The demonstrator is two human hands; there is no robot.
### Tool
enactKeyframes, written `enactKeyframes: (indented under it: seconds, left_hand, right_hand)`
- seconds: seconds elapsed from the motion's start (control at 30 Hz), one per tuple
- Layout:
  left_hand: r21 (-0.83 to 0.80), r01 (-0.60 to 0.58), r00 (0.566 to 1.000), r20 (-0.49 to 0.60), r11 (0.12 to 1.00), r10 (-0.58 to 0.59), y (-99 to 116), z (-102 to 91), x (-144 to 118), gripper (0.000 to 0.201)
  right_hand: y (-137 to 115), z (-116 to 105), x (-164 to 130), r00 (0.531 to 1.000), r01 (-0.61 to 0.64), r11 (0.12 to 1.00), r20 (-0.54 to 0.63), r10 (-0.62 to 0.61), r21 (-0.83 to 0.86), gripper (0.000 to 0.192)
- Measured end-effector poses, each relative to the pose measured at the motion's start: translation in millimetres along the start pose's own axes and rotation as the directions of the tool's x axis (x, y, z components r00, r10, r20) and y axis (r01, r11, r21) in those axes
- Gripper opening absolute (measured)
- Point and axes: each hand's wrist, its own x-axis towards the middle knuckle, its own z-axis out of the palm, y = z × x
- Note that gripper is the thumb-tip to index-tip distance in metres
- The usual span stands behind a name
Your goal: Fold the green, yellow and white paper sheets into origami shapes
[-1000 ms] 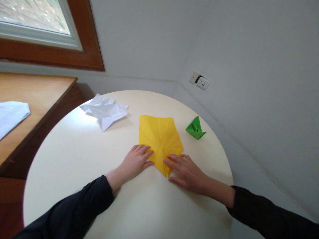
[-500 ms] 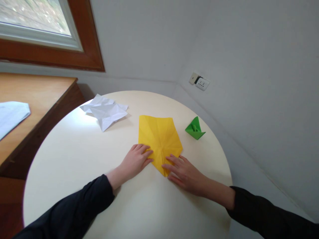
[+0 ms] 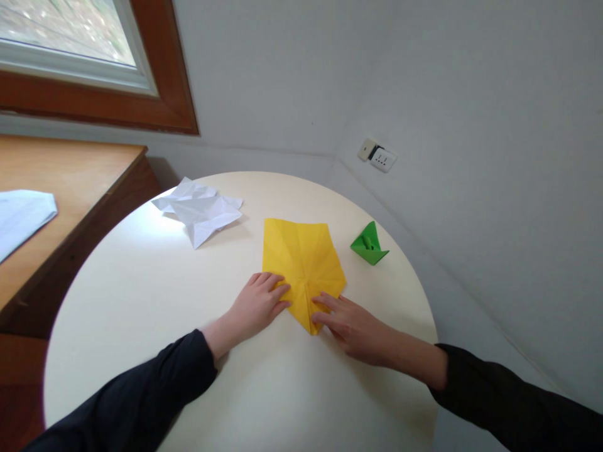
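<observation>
yellow paper (image 3: 303, 263), creased in a fan of folds and narrowing to a point at its near end, lies flat on the round cream table (image 3: 141, 301), a little right of the middle. both hands are down on it, one at each side of that near point. the left hand (image 3: 257, 306) lies palm down with the fingers spread only a little and stretched forward, their tips resting on the paper's lower left edge; it grips nothing, only presses. the right hand (image 3: 351, 320) is flat too, fingers extended and close together, pointing left across the lower right edge so the fingertips touch the paper beside the centre crease. the two sets of fingertips are near each other but apart, with the point of the paper between them. both forearms come in low from the near edge of the table in dark sleeves, wrists bare, angling inward toward one another. a small green folded piece (image 3: 369, 245) stands just right of the yellow sheet, and crumpled white paper (image 3: 200, 210) sits farther back to the left.
</observation>
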Motion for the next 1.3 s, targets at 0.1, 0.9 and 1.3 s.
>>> enactKeyframes:
  seconds: [0.1, 0.9, 1.3]
  left_hand:
    - [-0.017, 0.004, 1.000, -0.002, 1.000, -0.004, 1.2, -0.5, -0.4, 0.026]
    - [-0.135, -0.129, 0.991, -0.041, 0.982, 0.125, 8.2, -5.3, -4.9, 0.038]
    - [-0.067, -0.211, 0.958, -0.215, 0.975, 0.192, 6.6, -4.3, -4.0, 0.021]
  right_hand:
    - [-0.5, 0.0, 2.0, 0.999, -0.032, 1.000, 0.019, 0.032, -0.002, 0.034]
    - [-8.2, -3.9, 6.6, 0.996, -0.067, 0.998, 0.056, 0.066, 0.012, 0.025]
    - [-8.7, -19.4, 9.0, 0.994, -0.110, 0.988, 0.014, 0.109, 0.109, 0.015]
